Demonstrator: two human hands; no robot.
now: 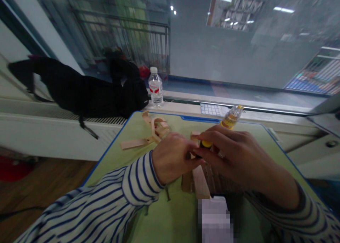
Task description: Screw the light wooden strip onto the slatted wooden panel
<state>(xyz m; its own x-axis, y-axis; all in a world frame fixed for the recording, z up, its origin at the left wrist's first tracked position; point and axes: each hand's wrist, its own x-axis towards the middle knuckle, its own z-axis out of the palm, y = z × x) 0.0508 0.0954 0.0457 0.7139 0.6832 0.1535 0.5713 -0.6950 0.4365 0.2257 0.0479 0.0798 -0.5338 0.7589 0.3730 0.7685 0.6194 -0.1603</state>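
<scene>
My right hand point(233, 151) is closed, its thumb and fingers pinching a small black-and-yellow object point(206, 143) whose kind I cannot make out. My left hand point(174, 156) meets it from the other side, fingers pressed together at the object's dark end; what they grip is hidden. Below the hands a pale wooden strip point(201, 181) slants toward me, beside a brown ribbed piece point(215, 179) partly covered by my right hand. Another bit of wood point(195, 134) shows just behind the fingers. Left of my hands lies a wooden assembly point(156, 129) with a curved frame and flat arms.
A small screw-like piece point(168, 194) lies by my left cuff on the green table point(175, 214). A yellow-capped bottle point(231, 117) stands at the back. On the sill are a water bottle point(156, 89) and black bags point(87, 94). A blurred-out pale object point(216, 218) is in front.
</scene>
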